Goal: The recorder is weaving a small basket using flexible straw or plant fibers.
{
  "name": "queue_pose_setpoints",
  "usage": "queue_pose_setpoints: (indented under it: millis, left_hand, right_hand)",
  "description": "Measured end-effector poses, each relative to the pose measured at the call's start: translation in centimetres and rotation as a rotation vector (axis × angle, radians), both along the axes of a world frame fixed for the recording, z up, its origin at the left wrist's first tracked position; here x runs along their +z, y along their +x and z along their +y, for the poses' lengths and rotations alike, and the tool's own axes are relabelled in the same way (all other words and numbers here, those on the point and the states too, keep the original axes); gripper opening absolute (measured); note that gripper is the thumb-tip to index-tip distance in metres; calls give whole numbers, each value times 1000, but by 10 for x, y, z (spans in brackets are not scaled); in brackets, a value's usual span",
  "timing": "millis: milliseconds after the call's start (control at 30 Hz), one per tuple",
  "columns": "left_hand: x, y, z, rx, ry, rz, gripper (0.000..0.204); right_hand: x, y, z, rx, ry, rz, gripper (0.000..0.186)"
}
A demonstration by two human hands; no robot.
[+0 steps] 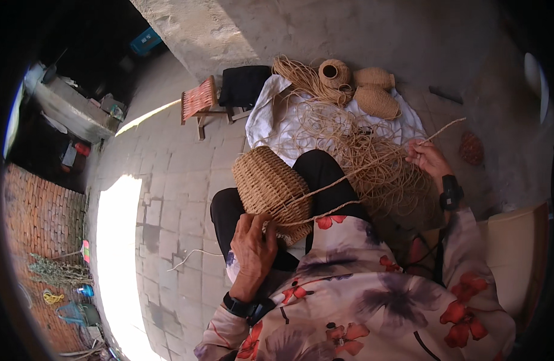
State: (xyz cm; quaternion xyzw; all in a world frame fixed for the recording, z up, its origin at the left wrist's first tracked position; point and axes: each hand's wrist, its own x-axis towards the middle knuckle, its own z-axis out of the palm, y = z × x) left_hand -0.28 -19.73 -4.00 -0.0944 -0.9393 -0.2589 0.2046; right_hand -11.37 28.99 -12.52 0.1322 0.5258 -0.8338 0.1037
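Note:
A woven straw-coloured basket (pixel 268 183) lies tilted across my lap, its lower end towards me. My left hand (pixel 253 246) is closed on that lower end, fingers bent over the edge; the thumb side is partly hidden. Out to the right, my right hand (pixel 429 159) pinches a twisted straw cord (pixel 361 173). The cord stretches from the basket up to these fingers, and its free tip sticks out past them to the upper right. A second strand (pixel 334 210) runs from near my left hand over my right thigh.
Beyond my knees, a loose heap of cord (pixel 373 144) spreads over a white cloth (pixel 265 123). Several finished woven pots (pixel 376 102) sit at its far side. A small folding stool (pixel 200 99) stands to the left, beside a black cloth-covered seat (pixel 244 87). At far left rises a brick wall (pixel 45 207).

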Motion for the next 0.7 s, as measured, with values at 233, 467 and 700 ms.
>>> queue_pose_setpoints:
  millis: [233,467,700]
  left_hand:
    - [-2,-5,7,-62,-39,-149,15]
    - [-7,-7,9,-147,-142,-356,36]
    - [4,-11,3,-153,878,-999,53]
  right_hand:
    - [-19,8,-19,-200,300,116,22]
    - [-30,7,-16,-317,-80,141,19]
    - [34,19,-150,124,-106,75,11]
